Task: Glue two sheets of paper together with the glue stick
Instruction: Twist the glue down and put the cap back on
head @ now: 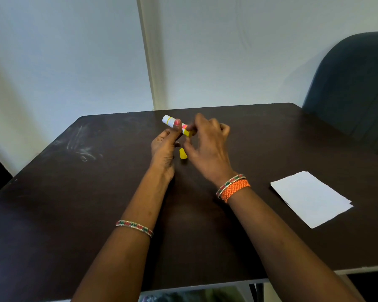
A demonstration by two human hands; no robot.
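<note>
Two bare hands meet above the middle of a dark brown table [52, 214], which has a smooth top with rounded far corners and some pale chalky scratches on its left part. On the left forearm sits a thin bangle [134, 228] with small red, green and silver beads. The left hand [165, 147] is raised with the palm turned to the person; its thumb and curled fingers pinch the glue stick [172, 122], a short round tube, white with a yellow band and a yellow end. The tube is tilted, its white end pointing up and to the left, above the table and not touching it. Just below the hands a small yellow cap [183, 153], smooth and a little conical, lies alone on the table surface. The right hand [207, 144] comes from the right, the back of it toward the camera; its fingertips close on the yellow lower end of the tube, while the other fingers are loosely bent. If the stick is turned out of the tube I cannot tell. Around the right wrist are a similar beaded bangle and an orange braided thread band [235, 189]. Further right, near the table edge, lie the white sheets of paper [310, 198], flat, rectangular, one on the other and slightly shifted, with a rough torn edge. Behind the far right corner stands a dark blue padded chair [354, 90].
</note>
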